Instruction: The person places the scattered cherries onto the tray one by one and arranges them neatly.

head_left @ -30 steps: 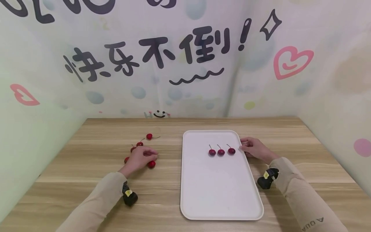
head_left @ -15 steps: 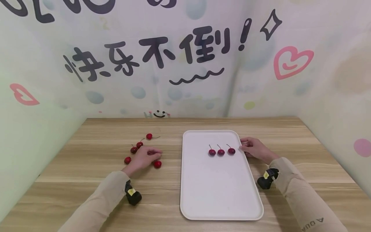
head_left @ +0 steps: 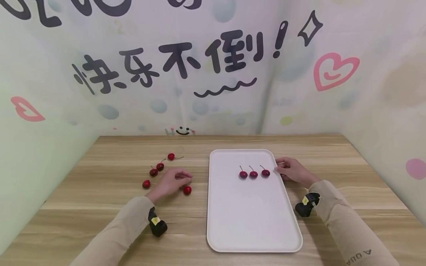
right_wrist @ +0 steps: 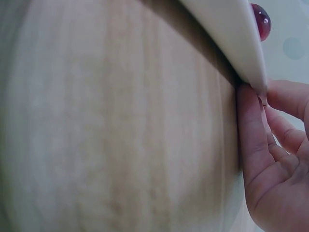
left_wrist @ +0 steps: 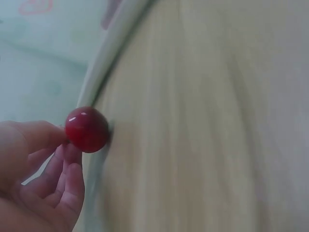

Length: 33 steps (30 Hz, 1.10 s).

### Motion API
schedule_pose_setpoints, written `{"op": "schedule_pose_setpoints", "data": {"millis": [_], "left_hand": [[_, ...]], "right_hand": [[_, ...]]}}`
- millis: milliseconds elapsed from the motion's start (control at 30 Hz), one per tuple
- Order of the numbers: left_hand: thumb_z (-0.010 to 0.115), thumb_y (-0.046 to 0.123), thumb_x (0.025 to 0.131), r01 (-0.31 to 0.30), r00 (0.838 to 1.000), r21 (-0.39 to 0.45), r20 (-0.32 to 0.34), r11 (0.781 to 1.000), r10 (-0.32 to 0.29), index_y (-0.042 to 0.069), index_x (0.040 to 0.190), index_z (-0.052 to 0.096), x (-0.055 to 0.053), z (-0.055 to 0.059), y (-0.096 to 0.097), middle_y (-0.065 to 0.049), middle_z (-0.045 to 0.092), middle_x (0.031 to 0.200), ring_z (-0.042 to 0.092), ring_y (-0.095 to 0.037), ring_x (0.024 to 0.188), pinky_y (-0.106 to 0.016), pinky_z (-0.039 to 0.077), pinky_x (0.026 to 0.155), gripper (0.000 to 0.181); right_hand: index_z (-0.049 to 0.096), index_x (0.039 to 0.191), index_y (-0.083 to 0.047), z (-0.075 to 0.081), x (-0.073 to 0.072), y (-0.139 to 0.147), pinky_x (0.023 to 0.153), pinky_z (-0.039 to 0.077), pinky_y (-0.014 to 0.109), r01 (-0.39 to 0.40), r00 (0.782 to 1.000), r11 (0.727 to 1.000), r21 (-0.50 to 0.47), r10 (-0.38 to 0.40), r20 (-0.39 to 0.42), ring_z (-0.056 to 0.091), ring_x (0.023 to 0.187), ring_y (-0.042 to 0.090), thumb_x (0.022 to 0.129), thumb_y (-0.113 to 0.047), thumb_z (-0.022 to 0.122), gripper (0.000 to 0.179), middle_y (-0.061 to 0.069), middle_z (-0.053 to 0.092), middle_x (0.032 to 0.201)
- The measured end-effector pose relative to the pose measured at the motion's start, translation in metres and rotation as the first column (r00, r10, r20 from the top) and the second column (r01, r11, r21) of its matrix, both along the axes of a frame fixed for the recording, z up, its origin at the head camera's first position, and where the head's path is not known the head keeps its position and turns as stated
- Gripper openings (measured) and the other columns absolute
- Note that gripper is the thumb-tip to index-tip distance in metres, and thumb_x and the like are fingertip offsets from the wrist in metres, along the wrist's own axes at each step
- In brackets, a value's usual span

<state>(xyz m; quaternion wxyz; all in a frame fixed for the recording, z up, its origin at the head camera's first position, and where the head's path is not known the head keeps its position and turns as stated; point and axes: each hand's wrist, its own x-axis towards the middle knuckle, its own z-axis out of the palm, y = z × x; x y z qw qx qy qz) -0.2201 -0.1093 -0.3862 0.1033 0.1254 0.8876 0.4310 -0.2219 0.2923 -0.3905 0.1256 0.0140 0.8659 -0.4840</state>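
Sleeves (head_left: 113,232): two, beige, reaching in from the near edge; dark lettering marks the right one.
Tray (head_left: 254,218): one, white, a rounded rectangle with a raised rim, flat on the wood-grain table (head_left: 186,244).
Wrist cameras (head_left: 159,228): two, black with a yellow patch, one at each cuff.
Held cherry (left_wrist: 87,129): one of eight cherries in all; glossy, bright red, round, with small white highlights; left of the tray and apart from it.
Left hand (head_left: 170,183): pinches the held cherry at one side between thumb and fingertips.
Tray cherries (head_left: 253,174): three, dark red and shiny, side by side in a row toward the tray's far right, thin stems pointing away.
Right hand (head_left: 293,171): grips the tray's right rim between thumb and fingers.
Loose cherries (head_left: 160,166): four, red, stems attached, scattered in a rough diagonal on the table, beyond and left of the left hand.
Wall (head_left: 133,122): pale, printed with pastel dots, black Chinese lettering and two pink hearts.
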Motion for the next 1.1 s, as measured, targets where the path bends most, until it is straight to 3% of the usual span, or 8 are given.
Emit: {"op": "schedule_pose_setpoints", "data": {"millis": [267,467,700,800,933,1000,1100], "left_hand": [[0.061,0.019,0.084,-0.029,0.997,0.068,0.078,0.997,0.024,0.01,0.103,0.063,0.002,0.009,0.013,0.002,0.063,0.095,0.056,-0.014,0.09,-0.033,0.045,0.08,0.021],[0.061,0.015,0.084,-0.008,0.996,0.148,0.093,0.989,-0.005,0.006,0.104,0.062,0.005,0.017,0.025,-0.003,0.063,0.097,0.056,-0.016,0.09,-0.032,0.046,0.079,0.022],[0.062,0.017,0.082,0.026,0.993,0.186,0.107,0.982,-0.046,0.007,0.103,0.063,0.009,0.024,0.037,0.0,0.063,0.094,0.056,-0.014,0.089,-0.031,0.046,0.078,0.023],[0.062,0.015,0.083,0.037,0.993,0.203,0.1,0.979,-0.058,0.006,0.104,0.062,0.015,0.035,0.043,-0.001,0.063,0.094,0.056,-0.013,0.087,-0.031,0.046,0.078,0.023],[0.061,0.015,0.084,0.047,0.994,0.213,0.082,0.976,-0.066,0.005,0.103,0.063,0.013,0.036,0.05,-0.001,0.064,0.092,0.058,-0.015,0.085,-0.032,0.047,0.076,0.022],[0.061,0.016,0.084,0.057,0.994,0.221,0.074,0.974,-0.075,0.006,0.103,0.063,0.007,0.029,0.052,-0.001,0.064,0.092,0.058,-0.014,0.084,-0.032,0.048,0.076,0.022],[0.061,0.016,0.084,0.06,0.995,0.214,0.061,0.975,-0.074,0.006,0.103,0.063,0.005,0.027,0.058,-0.002,0.064,0.091,0.058,-0.015,0.083,-0.033,0.048,0.076,0.022]], "right_hand": [[0.036,0.126,0.01,-0.001,0.0,0.001,0.073,0.05,0.03,-0.008,1.0,1.0,0.004,0.008,-0.012,0.054,0.08,0.014,0.089,-0.008,0.052,0.044,0.015,0.053,0.097],[0.036,0.126,0.01,0.0,0.0,0.0,0.073,0.05,0.03,-0.005,1.0,1.0,0.003,0.005,-0.007,0.054,0.08,0.014,0.089,-0.009,0.052,0.044,0.016,0.052,0.098],[0.035,0.127,0.009,0.001,0.0,-0.001,0.076,0.049,0.032,0.002,1.0,1.0,-0.007,-0.002,0.007,0.055,0.083,0.015,0.089,-0.009,0.051,0.045,0.017,0.052,0.1],[0.034,0.127,0.009,0.001,-0.001,-0.001,0.076,0.049,0.032,0.004,1.0,1.0,-0.01,-0.004,0.009,0.055,0.083,0.016,0.089,-0.009,0.051,0.045,0.017,0.052,0.1],[0.034,0.127,0.009,0.0,-0.001,-0.001,0.076,0.049,0.032,0.005,1.0,1.0,-0.01,-0.005,0.011,0.055,0.083,0.016,0.089,-0.009,0.052,0.045,0.017,0.052,0.101],[0.035,0.127,0.009,0.0,-0.001,0.0,0.076,0.049,0.032,0.006,1.0,1.0,-0.009,-0.006,0.01,0.055,0.083,0.015,0.089,-0.009,0.052,0.045,0.017,0.052,0.101],[0.035,0.127,0.009,0.0,-0.001,0.0,0.076,0.049,0.032,0.008,1.0,1.0,-0.008,-0.008,0.009,0.055,0.082,0.015,0.089,-0.009,0.051,0.045,0.017,0.052,0.101]]}}
